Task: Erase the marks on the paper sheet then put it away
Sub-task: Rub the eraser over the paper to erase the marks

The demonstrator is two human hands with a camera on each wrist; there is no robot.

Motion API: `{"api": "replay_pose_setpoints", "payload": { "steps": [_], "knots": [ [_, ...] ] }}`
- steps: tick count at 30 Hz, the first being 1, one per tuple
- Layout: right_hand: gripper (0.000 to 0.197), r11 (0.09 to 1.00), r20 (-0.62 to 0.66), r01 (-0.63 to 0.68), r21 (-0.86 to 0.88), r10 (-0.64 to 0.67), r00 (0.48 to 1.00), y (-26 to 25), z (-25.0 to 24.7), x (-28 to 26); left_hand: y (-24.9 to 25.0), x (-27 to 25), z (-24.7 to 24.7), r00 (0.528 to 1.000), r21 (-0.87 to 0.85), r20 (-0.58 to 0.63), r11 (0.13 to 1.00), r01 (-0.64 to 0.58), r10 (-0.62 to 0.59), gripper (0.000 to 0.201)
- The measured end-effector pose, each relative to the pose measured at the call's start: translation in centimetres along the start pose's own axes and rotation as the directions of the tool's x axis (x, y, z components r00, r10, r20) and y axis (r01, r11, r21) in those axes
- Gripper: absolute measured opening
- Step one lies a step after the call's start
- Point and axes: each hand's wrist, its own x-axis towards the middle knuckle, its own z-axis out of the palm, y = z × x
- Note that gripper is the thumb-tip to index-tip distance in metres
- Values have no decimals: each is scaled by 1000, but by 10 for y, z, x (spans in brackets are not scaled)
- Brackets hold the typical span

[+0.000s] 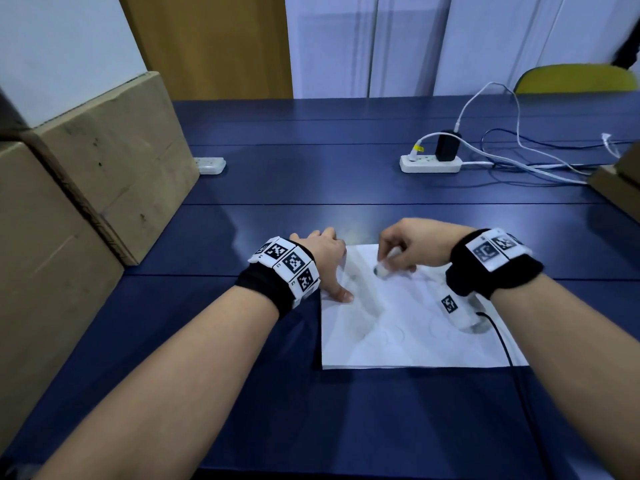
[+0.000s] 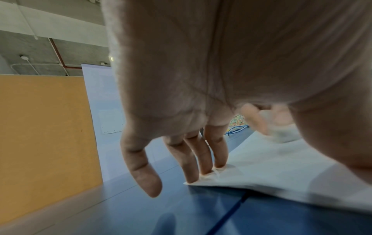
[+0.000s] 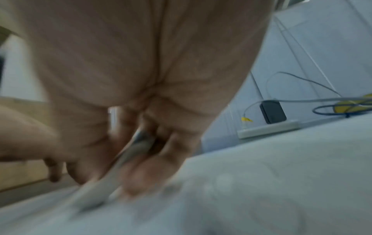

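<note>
A white paper sheet (image 1: 408, 327) lies on the blue table (image 1: 311, 174), with faint grey smudges and circle outlines on it. My left hand (image 1: 325, 261) presses the sheet's upper left corner with straight fingers (image 2: 207, 159); the thumb lies on the left edge. My right hand (image 1: 405, 251) pinches a white eraser (image 1: 386, 266) with a dark smudged tip and holds it down on the upper part of the paper (image 3: 261, 182). In the right wrist view the eraser (image 3: 112, 179) and fingers are blurred by motion.
Cardboard boxes (image 1: 86, 188) stand along the left side. A white power strip (image 1: 431, 163) with a black adapter and several cables lies at the back right. A smaller white strip (image 1: 209, 165) lies at the back left. A black cable (image 1: 509, 351) crosses the paper's right edge.
</note>
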Motion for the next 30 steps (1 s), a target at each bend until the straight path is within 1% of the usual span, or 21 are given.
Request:
{"api": "replay_pose_setpoints", "payload": {
  "steps": [1, 2, 3, 4, 7, 8, 9, 11, 12, 13, 14, 15, 17, 18, 19, 21, 24, 25, 26, 29, 30],
  "knots": [
    [11, 999, -90, -18, -34, 15, 996, 3, -1, 3, 0, 0, 0, 1000, 2, 3, 1000, -1, 1, 85],
    [9, 999, -148, -27, -37, 21, 989, 4, -2, 5, 0, 0, 0, 1000, 3, 6, 1000, -1, 1, 85],
    [8, 999, -160, -23, -24, 19, 987, 4, -3, 4, 0, 0, 0, 1000, 3, 7, 1000, 0, 0, 85],
    [8, 1000, -127, -11, -3, 11, 992, 2, -3, 2, 0, 0, 0, 1000, 2, 7, 1000, 0, 0, 85],
    [9, 998, 94, 15, 67, -21, 995, -7, 1, -8, 0, 0, 0, 1000, 0, 9, 1000, 1, -1, 89],
    [8, 998, 119, 21, 51, -27, 993, -9, 2, -8, 0, 0, 0, 1000, 1, 8, 1000, 2, -2, 90],
    [7, 1000, 90, 23, 13, -24, 996, -9, 2, -6, 0, 0, 0, 1000, -1, 7, 1000, 3, -3, 89],
    [4, 998, -74, -8, -64, 3, 997, -5, 0, 2, 1, 1, -1, 1000, -3, 6, 1000, 3, -3, 85],
    [3, 997, -155, -37, -74, 25, 988, -3, -1, 6, 1, 1, 0, 1000, -3, 8, 1000, 3, -3, 85],
    [2, 996, -210, -59, -69, 43, 977, -2, -3, 8, 1, 0, 0, 1000, -4, 10, 1000, 3, -3, 86],
    [2, 996, -224, -68, -58, 53, 973, -2, -3, 9, 0, 0, 0, 1000, -7, 10, 1000, 5, -5, 86],
    [5, 996, -200, -68, -54, 56, 978, -2, -3, 8, 0, 0, 0, 1000, -10, 8, 1000, 4, -4, 85],
    [13, 997, -69, -45, -59, 41, 997, -6, -2, 2, 0, 0, 1, 1000, -11, 4, 1000, 2, -2, 84],
    [14, 997, 2, -39, -61, 39, 999, -9, 0, 0, -1, -1, 1, 1000, -10, 3, 1000, 3, -3, 85],
    [13, 997, 39, -38, -71, 41, 998, -11, 1, -2, 0, -1, 1, 1000, -10, 1, 1000, 3, -3, 85],
    [10, 995, 5, -34, -89, 34, 999, -8, 1, 1, 0, 0, 1, 1000, -20, -2, 1000, 3, -3, 86],
    [6, 996, -156, -58, -68, 47, 987, 3, -3, 8, 0, 0, 1, 1000, -21, -5, 1000, 3, -3, 88],
    [5, 996, -172, -69, -60, 58, 983, 5, -4, 7, -1, 0, 1, 1000, -22, -5, 1000, 3, -3, 90],
    [5, 996, -150, -71, -48, 63, 987, 5, -5, 4, -1, -1, 2, 1000, -25, -5, 1000, 2, -2, 90],
    [10, 1000, 67, -23, 17, 21, 997, 2, -1, -6, -2, -1, 3, 1000, -34, -6, 999, -5, 5, 86],
    [10, 1000, 104, -11, 24, 8, 995, 1, 0, -7, -2, -1, 2, 1000, -36, -8, 999, -6, 6, 86]
  ]
}}
